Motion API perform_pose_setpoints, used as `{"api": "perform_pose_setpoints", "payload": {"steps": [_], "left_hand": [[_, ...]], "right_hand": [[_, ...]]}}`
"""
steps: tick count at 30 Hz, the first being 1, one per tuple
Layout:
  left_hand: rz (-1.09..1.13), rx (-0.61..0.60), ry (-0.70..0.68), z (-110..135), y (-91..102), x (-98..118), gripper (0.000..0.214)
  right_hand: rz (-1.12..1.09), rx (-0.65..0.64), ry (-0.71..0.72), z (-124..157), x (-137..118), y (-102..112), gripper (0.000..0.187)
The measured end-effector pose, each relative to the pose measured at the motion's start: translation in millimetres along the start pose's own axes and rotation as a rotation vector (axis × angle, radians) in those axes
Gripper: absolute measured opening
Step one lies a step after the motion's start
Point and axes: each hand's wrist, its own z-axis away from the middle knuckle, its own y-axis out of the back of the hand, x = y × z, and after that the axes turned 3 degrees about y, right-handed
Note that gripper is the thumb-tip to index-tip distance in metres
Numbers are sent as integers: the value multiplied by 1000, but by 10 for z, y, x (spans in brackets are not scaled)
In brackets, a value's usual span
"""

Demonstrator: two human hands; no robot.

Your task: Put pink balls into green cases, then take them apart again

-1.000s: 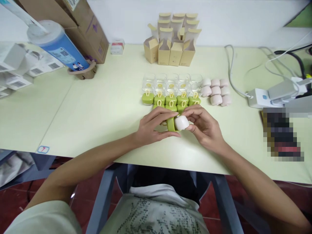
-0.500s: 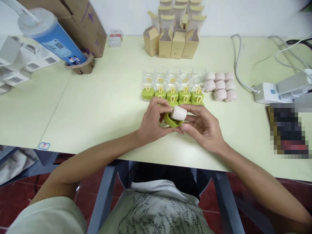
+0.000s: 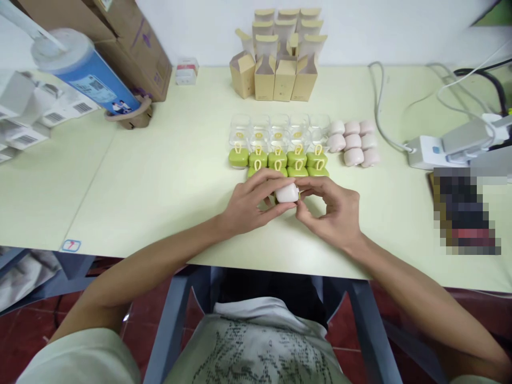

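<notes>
White case [image 3: 287, 193] lies just above the near part of the counter [image 3: 160, 197], midway between the hands, its smooth face toward the wearer. The left hand [image 3: 248, 205] pinches it, fingers along the far edge and thumb beneath the near edge. The right hand [image 3: 340, 210] has thumb and fingertips drawn together at the case's three o'clock end, the palm arched open behind them.

Half a second ago the case sat tilted over the open mouth of a green cover, whose hollow showed plainly; now the cover is mostly hidden, with only thin green traces at the case's ends. That suggests the two pieces have been turned together, and that the work is at a fitting or aligning stage; how fully the case is seated cannot be told.

At twelve o'clock, close beyond the fingers, stand rows of green cases with yellow loops [image 3: 296, 158], then clear shells [image 3: 260, 136], then open cardboard boxes [image 3: 264, 82] by the wall. Loose pale cases [image 3: 352, 141] cluster at two o'clock. All these groups keep their arrangement from the earlier views, so the change is confined to the hands.
</notes>
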Motion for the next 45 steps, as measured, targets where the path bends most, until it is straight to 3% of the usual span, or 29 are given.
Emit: {"api": "perform_pose_setpoints", "payload": {"steps": [4,13,24,29,35,38,45], "left_hand": [[-50,-2,-36,-28,-3,-26,44],[-15,-28,-34,-65,17,-28,43],[0,-10,87,-10,-18,-18,39],[33,-4,153,31,-9,-50,45],[184,-19,179,5,41,-76,62],[146,-46,181,-19,62,-70,58],[97,-10,53,23,75,-3,41]], "right_hand": [[68,78,43,16,-21,-1,40],[23,78,15,-15,-48,62,35],[109,81,45,28,-100,43,35],[36,16,88,14,-49,71,37],[-15,-94,20,-46,-5,94,65],[30,-112,28,-59,-2,91,56],[-27,41,-24,-101,84,130,59]]}}
